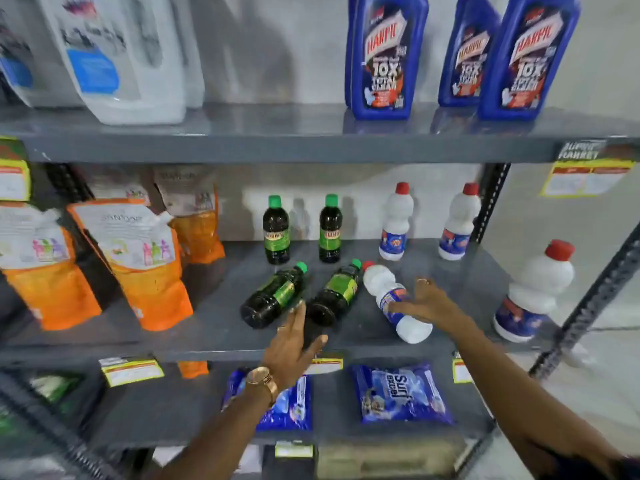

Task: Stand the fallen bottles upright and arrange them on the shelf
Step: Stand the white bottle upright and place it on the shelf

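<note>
On the middle grey shelf [207, 337] lie three fallen bottles: a dark green-capped bottle [273, 296], a second dark green-capped bottle [334, 294], and a white red-capped bottle [394, 301]. Behind them stand two dark bottles [276, 230] [330, 228] and two white bottles [396, 221] [459, 221]. A larger white bottle [533, 292] stands at the right. My left hand [294, 344] is open, fingers reaching between the two fallen dark bottles. My right hand [427, 299] is open, resting over the fallen white bottle without closing on it.
Orange refill pouches [138, 265] stand on the left of the middle shelf. Blue Harpic bottles [384, 57] and white jugs [124, 57] fill the top shelf. Blue detergent packets [398, 393] lie on the lower shelf. A black upright post [588, 299] frames the right side.
</note>
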